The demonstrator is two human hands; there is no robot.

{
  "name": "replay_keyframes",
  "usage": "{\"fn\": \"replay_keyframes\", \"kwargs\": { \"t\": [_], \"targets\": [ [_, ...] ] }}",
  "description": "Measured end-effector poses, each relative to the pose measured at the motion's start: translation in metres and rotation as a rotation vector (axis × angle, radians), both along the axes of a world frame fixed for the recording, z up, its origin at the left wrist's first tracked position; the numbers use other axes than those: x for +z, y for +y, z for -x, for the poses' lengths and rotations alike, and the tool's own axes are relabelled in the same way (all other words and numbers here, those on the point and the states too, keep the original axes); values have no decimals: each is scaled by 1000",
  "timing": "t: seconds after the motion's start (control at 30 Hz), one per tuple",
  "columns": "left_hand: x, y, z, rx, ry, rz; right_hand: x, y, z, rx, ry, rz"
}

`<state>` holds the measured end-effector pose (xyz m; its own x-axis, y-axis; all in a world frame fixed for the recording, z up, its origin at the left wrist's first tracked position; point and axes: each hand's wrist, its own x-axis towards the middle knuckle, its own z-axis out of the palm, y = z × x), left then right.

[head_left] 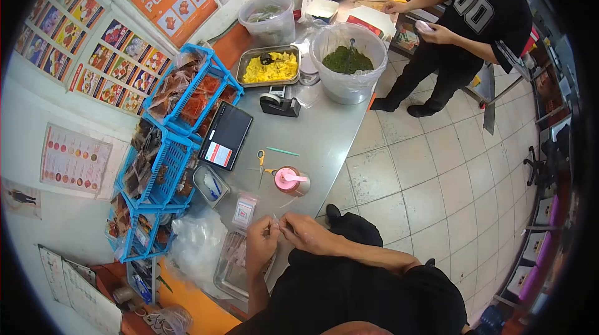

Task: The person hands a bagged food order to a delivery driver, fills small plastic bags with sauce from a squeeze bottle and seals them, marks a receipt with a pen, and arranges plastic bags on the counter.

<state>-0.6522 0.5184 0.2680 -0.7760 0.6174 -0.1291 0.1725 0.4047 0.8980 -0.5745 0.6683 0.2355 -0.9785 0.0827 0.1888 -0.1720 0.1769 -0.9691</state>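
My left hand (262, 239) and my right hand (303, 232) meet above the steel table's near edge, fingers pinched together on a small, clear piece that is too tiny to make out. Under my left hand lies a metal tray (232, 259) with small packets in it. Just beyond my hands is a clear pack with a white and red label (244, 210). A jar with a pink lid (288, 179) stands farther up, beside yellow-handled scissors (261, 161) and a green straw-like stick (283, 151).
Blue stacked baskets (168, 169) line the left side, near a tablet (226, 136) and a tape dispenser (279, 105). Farther back stand a tray of yellow food (270, 67) and a bucket of greens (347, 60). Another person (472, 29) stands at the back right.
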Motion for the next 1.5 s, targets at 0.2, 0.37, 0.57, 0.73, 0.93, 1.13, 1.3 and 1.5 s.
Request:
{"fn": "replay_keyframes", "kwargs": {
  "t": [0.2,0.37,0.57,0.73,0.93,1.13,1.3,1.5],
  "targets": [
    [-8,-6,-1,-35,-139,23,18,8,2,166,-186,-121],
    [1,-7,-3,-16,-253,-64,3,-1,2,145,-194,78],
    [-9,2,-12,196,324,6,13,1,6,-190,-130,-37],
    [1,9,-9,201,335,2,17,1,1,-235,-120,-192],
    [9,2,-22,-81,175,44,8,7,9,-163,-36,-162],
    [35,10,-17,-119,225,80,21,21,5,-13,-394,18],
    [16,8,-10,-234,387,1,17,14,5,33,-274,147],
    [19,-13,-2,-150,416,10,13,54,8,303,-507,493]
  ]
}}
